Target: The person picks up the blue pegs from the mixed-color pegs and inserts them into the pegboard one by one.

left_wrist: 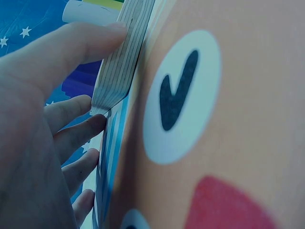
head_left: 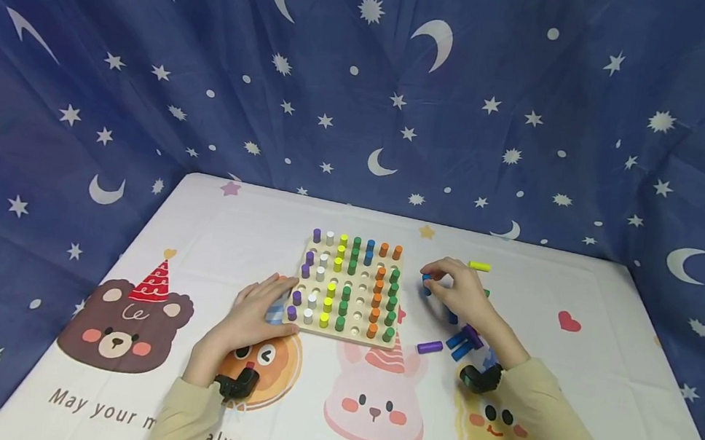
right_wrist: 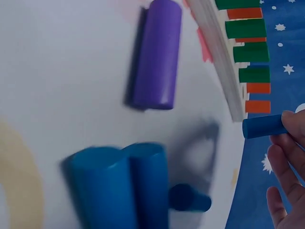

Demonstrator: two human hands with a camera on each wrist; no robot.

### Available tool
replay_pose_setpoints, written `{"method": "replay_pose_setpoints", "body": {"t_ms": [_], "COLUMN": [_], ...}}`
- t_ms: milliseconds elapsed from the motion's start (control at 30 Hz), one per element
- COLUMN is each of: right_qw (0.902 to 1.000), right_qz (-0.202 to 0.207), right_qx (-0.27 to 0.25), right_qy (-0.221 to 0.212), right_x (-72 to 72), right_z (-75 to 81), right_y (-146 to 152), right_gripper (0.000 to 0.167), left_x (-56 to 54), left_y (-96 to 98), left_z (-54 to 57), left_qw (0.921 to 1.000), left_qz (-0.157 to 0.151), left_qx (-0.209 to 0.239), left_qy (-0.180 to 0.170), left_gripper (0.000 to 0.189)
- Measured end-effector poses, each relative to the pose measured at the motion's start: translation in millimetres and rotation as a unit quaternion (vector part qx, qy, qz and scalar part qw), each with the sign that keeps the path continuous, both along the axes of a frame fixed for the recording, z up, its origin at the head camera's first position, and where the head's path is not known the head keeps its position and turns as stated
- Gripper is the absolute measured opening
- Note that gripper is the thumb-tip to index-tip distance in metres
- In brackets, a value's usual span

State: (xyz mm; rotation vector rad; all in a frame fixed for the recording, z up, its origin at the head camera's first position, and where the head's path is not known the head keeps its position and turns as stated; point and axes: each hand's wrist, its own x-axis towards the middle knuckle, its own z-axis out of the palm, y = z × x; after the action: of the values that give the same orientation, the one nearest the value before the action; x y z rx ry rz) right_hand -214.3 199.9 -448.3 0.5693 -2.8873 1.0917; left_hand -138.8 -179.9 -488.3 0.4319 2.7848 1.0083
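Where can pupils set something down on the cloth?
Bare white cloth lies between the bear print's hat and the pegboard, beyond the left hand, and around the red heart. Crowded: right of the pegboard, among loose pegs and the right hand.

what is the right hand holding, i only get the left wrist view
Observer: The right hand pinches a blue peg.
Operator: any blue ones standing in the board
Observer: Yes, two blue pegs stand at the far end of one column of the board.
Operator: and where's any loose yellow
Observer: One yellow peg lies on the white cloth, just beyond the right hand.
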Motion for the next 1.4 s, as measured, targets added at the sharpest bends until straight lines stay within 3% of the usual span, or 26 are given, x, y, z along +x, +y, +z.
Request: {"method": "replay_pose_setpoints", "body": {"t_ms": [467, 800, 1033, 1400], "right_qw": [0.9994, 0.9973, 0.9966, 0.9967], "right_qz": [0.018, 0.056, 0.071, 0.08], "right_qx": [0.023, -0.003, -0.021, -0.003], "right_qy": [0.02, 0.046, 0.035, 0.011], "right_x": [-7.9, -13.0, -14.0, -16.2], "right_z": [20.7, 29.9, 34.7, 36.1], "right_y": [-30, -48, -62, -81], "right_gripper": [0.018, 0.018, 0.018, 0.015], "left_x": [0.3, 0.6, 0.4, 1.1], "left_y": [0.2, 0.5, -0.7, 0.3], "left_z": [0.5, 1.0, 0.4, 1.3], "left_qw": [1.0, 1.0, 1.0, 1.0], "left_qz": [0.0, 0.0, 0.001, -0.001], "left_qx": [-0.001, -0.002, -0.001, -0.002], "left_qy": [0.006, 0.002, 0.0, -0.001], "left_gripper": [0.085, 0.085, 0.084, 0.084]}}
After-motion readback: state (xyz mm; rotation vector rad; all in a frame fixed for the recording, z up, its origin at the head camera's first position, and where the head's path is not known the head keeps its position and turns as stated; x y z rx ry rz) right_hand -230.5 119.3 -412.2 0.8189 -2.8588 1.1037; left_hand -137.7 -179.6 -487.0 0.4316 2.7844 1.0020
